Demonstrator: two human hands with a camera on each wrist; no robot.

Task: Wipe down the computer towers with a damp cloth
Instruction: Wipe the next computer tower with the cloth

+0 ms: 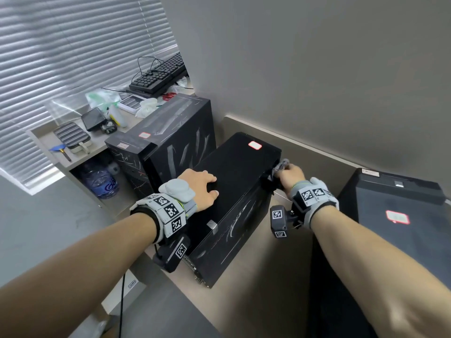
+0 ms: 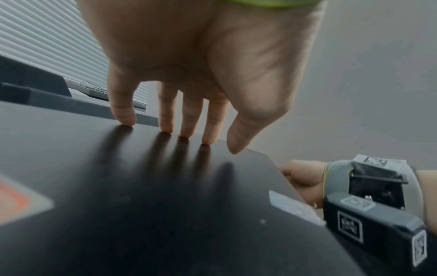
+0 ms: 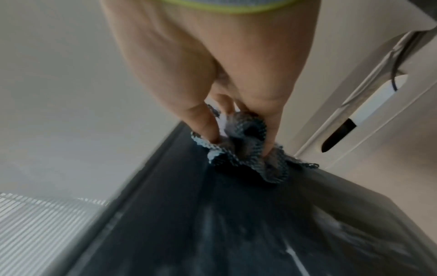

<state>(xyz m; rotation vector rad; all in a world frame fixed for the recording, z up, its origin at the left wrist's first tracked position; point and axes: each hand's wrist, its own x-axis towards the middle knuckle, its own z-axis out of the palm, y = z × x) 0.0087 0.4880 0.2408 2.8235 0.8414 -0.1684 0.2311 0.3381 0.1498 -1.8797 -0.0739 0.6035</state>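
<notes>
A black computer tower (image 1: 241, 172) stands on the desk in the middle, with a red-edged sticker on top and pale smears on its right side (image 3: 236, 233). My left hand (image 1: 201, 189) rests on its top panel (image 2: 141, 186), fingers (image 2: 166, 112) straight with the tips touching. My right hand (image 1: 290, 176) grips a bunched grey cloth (image 3: 248, 147) and presses it against the upper far edge of the tower's right side. The cloth (image 1: 278, 169) shows at the corner. A second black tower (image 1: 170, 132) stands to the left, a third (image 1: 402, 215) to the right.
A grey wall lies close behind the towers. A side shelf (image 1: 97, 140) under the window blinds holds keyboards (image 1: 158, 74), bags and small items, with a water bottle (image 1: 100, 181) below. The desk surface (image 1: 268, 276) runs bare toward me between the towers.
</notes>
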